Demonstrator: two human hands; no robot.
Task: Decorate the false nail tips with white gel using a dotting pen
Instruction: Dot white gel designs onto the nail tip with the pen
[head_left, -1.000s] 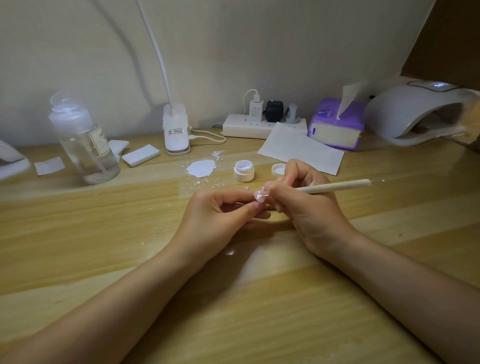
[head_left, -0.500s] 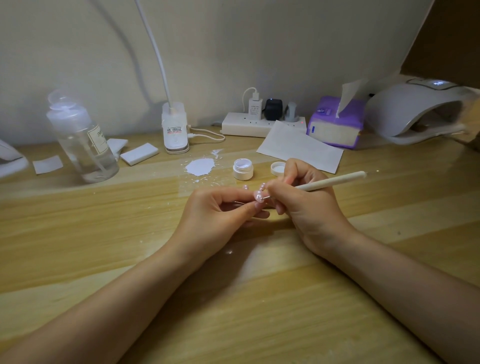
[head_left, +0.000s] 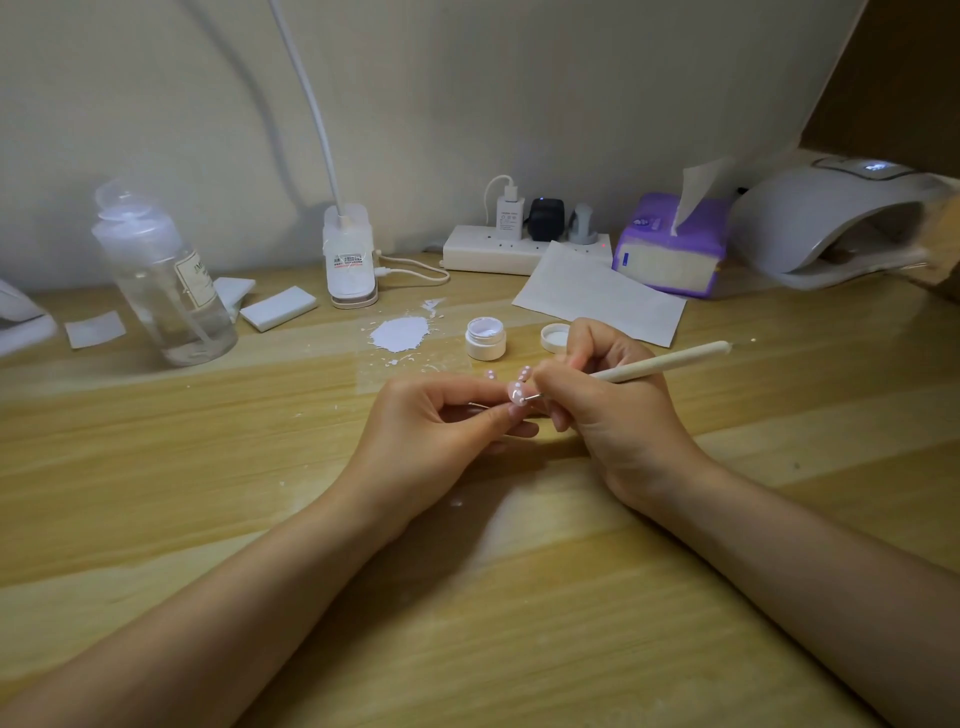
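Head view: left hand (head_left: 441, 426) pinching a pink nail tip (head_left: 516, 393) over the wooden desk (head_left: 156, 467); right hand (head_left: 618, 410) gripping the dotting pen (head_left: 660, 364), tip touching the nail. Open gel jar (head_left: 485, 339) just behind, lid (head_left: 555, 336) beside.

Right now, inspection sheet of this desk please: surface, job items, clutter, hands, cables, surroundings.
Surface: wooden desk, white spill and specks.
Job's things: nail tip with white dots; dotting pen; open gel jar, lid beside it; two more dotted tips behind.
Clutter: clear bottle, white pads, paper sheet, tissue box.
Hands: left hand pinches the tip; right hand grips the pen.
Cables: power strip with chargers; lamp cord.
Surroundings: nail lamp, wall.
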